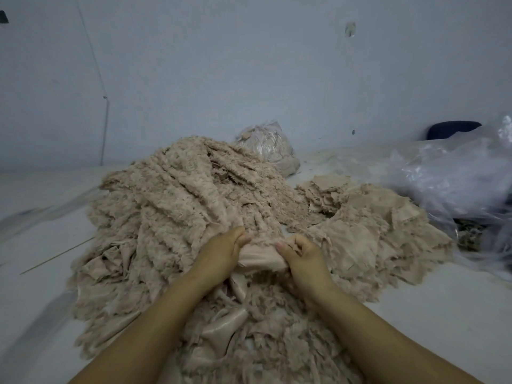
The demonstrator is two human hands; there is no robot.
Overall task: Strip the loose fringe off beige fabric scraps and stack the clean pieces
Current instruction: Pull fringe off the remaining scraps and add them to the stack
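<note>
From the head camera I see my left hand [221, 250] and my right hand [300, 257] close together at the near middle of the scene, both clamped on one beige fabric scrap [261, 259] that spans the short gap between them; my fingers are curled round its two ends and its fringed edge faces away from me. The scrap sits just above a big heap of fringed beige scraps [171, 206] that spreads from the far middle down to the near edge under my forearms. To the right of the heap, touching it, lies a flatter stack of beige pieces [360, 217]. Behind the heap, against the pale wall [249, 65], rests a clear plastic bag stuffed with beige material [271, 148]. Crumpled clear plastic sheeting [454, 178] fills the far right, on the white floor [41, 245].
</note>
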